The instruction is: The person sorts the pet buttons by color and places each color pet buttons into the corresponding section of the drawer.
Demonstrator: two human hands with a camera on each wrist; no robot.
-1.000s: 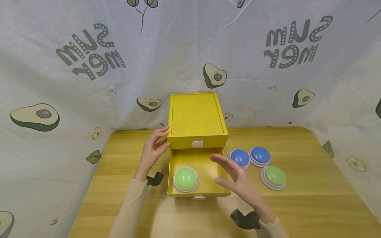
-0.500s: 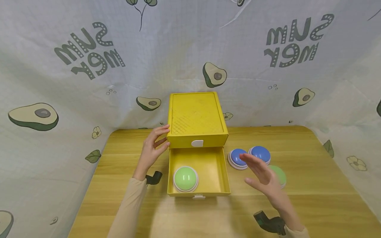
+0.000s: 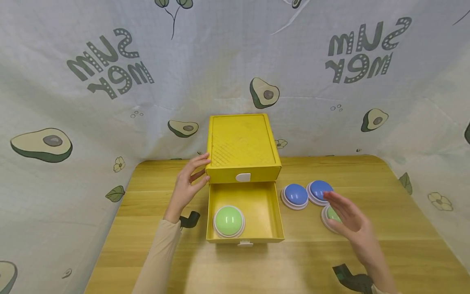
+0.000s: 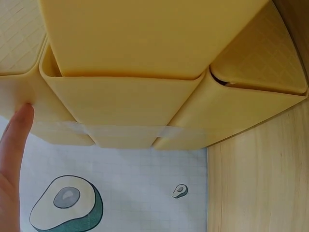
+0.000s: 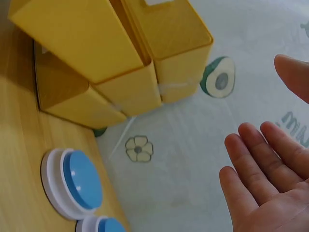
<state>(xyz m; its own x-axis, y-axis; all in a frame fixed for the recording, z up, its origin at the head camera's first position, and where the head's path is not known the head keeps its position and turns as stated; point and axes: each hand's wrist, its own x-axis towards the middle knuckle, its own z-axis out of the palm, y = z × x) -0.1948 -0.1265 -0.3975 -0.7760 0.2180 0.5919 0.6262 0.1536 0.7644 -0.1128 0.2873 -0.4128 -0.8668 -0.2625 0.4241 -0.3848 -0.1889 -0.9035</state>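
Observation:
A yellow drawer unit [image 3: 240, 141] stands at the middle of the table, its middle drawer [image 3: 258, 210] pulled out. Inside that drawer, front left, sits a green dome button [image 3: 229, 221] on a white base. My left hand [image 3: 185, 190] touches the unit's left side with fingertips and thumb; one finger [image 4: 19, 130] shows against the side in the left wrist view. My right hand [image 3: 354, 226], fingers spread and holding nothing, hovers over another green dome button [image 3: 332, 214] and partly hides it. Two blue dome buttons [image 3: 295, 194] [image 3: 318, 190] lie beside the unit.
The wooden table [image 3: 147, 253] extends on both sides of the unit. Behind it hangs a pale cloth [image 3: 220, 53] printed with avocados. The pulled-out drawer juts toward the front, with a white handle [image 3: 245, 243] on it.
My right hand has moved right, from over the drawer past the blue dome buttons to the green dome button on the table. The left hand has stayed against the unit.

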